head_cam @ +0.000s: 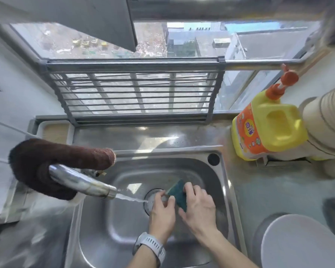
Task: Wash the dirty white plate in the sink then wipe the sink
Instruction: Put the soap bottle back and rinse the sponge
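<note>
The stainless-steel sink [97, 219] is a rounded rectangular basin with a brushed, wet sheen, and everything here sits relative to it. Over its round drain [150, 194], both hands work a dark green scouring sponge [179, 194], a flat, coarse-looking pad. The right hand [198, 207] has its fingers curled closed around the sponge from the right side; the left hand [162, 209], with a pale grey strapped watch [152, 246] on its wrist, pinches the sponge's near-left edge with its fingers. A curved chrome tap [81, 182] reaches in from the sink's left rim, sending a thin clear stream of water [132, 199] toward the drain. A fuzzy brown cloth [52, 159] is draped over the tap's base. The white plate [302, 242], smooth, round and matte, lies on the bench to the sink's right, near the lower corner. Further back on that side stands a glossy yellow plastic detergent jug [269, 128] with an orange label and pump. Behind the sink leans a grey metal rack [135, 93] of thin parallel bars.
</note>
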